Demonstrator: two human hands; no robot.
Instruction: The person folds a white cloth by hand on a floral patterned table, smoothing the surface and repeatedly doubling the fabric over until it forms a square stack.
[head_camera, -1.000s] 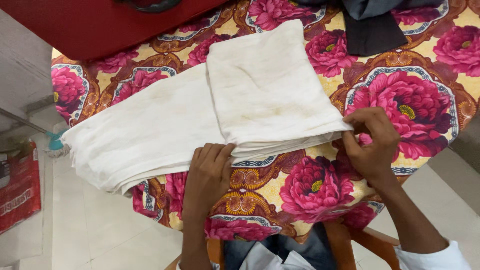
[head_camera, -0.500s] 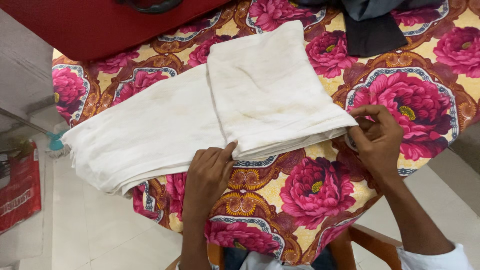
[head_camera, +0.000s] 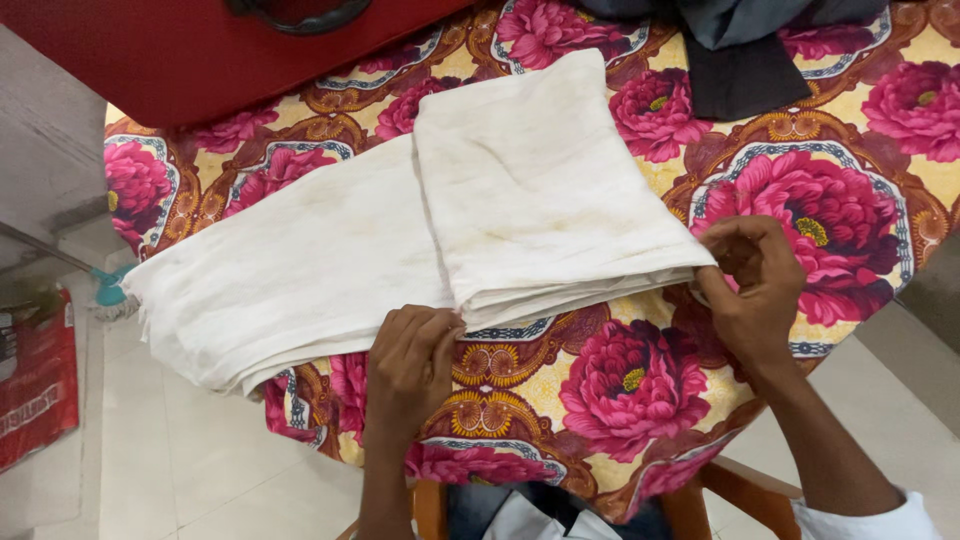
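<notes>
Left hand (head_camera: 412, 352) pinching the folded white cloth (head_camera: 440, 215) at its near edge, right hand (head_camera: 752, 283) pinching the right corner, flowered tabletop (head_camera: 860, 150) bare just beyond.

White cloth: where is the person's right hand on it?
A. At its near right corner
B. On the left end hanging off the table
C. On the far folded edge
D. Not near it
A: the right hand pinches the stacked layers at the near right corner of the white cloth.
</notes>
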